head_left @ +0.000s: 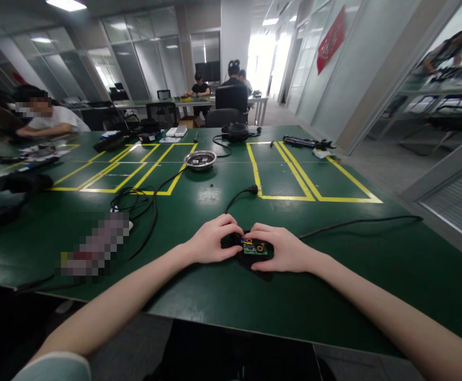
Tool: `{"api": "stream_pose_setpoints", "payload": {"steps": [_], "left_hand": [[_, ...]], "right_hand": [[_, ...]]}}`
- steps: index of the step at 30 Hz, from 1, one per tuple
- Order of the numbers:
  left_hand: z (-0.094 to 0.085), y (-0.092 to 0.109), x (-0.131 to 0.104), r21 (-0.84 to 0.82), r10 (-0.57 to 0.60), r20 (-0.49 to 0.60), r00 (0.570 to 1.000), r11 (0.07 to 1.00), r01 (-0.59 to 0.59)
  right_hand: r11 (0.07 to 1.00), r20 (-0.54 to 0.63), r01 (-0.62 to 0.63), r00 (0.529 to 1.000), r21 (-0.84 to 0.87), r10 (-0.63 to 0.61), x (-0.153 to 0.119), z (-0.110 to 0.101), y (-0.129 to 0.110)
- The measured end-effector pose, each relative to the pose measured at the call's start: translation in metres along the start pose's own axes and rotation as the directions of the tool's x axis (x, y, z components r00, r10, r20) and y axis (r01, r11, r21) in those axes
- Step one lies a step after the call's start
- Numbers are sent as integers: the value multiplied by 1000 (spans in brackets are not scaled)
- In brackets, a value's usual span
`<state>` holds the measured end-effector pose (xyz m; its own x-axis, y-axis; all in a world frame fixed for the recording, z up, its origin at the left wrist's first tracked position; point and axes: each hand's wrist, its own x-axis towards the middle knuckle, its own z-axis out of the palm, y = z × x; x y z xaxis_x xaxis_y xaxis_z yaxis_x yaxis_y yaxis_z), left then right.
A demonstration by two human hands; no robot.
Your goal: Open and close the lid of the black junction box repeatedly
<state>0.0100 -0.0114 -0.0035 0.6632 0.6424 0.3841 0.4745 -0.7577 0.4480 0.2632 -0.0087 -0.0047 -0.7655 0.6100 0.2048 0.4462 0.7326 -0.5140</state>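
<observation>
Head view, from the left: a black, bag-like item (pixel 1 203) is lying on the green table (pixel 207 301), and beyond it a person in a white top (pixel 66 119) is leaning over the tabletop. A pixelated object (pixel 96 246), its details hidden, is resting nearer the front edge, with a coiled black cable (pixel 134 197) lying just beyond it. Farther back, a metal bowl (pixel 200 160) is holding small metallic pieces. The left hand (pixel 215 239) is curving half closed, its thumb and fingers touching the left end of a dark casing (pixel 269 253); I cannot tell how firmly it is gripping. Between the hands, a green circuit board (pixel 255 248) with two ring-shaped coils is sitting in that casing, facing up. A black plug (pixel 253 189) is lying beyond them. The right hand (pixel 284 248) is arching around the casing's right end, fingers pressing the far side and thumb the near side. Farther right, a thin black cable (pixel 361 220) is stretching across the table.
</observation>
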Motion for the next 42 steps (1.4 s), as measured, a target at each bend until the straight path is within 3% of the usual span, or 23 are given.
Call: {"api": "stream_pose_setpoints", "payload": {"steps": [4,10,19,30,42], "left_hand": [[0,-1,2,103,26,6,1000,994,-26],[-1,1,2,82,43,67,997,995,-49],[5,-6,2,147,-24,39,999,989,18],[3,-10,0,124,-31,60,998,992,24],[2,-17,0,133,-37,56,998,991,29]], "right_hand": [[998,-33,17,999,-59,-19,1,-1,3],[973,-109,-57,994,-223,33,2,-1,11],[988,-93,14,995,-156,-28,3,0,12],[972,-249,-108,967,-208,54,11,8,20],[978,-279,-109,959,-177,57,11,7,23]]}}
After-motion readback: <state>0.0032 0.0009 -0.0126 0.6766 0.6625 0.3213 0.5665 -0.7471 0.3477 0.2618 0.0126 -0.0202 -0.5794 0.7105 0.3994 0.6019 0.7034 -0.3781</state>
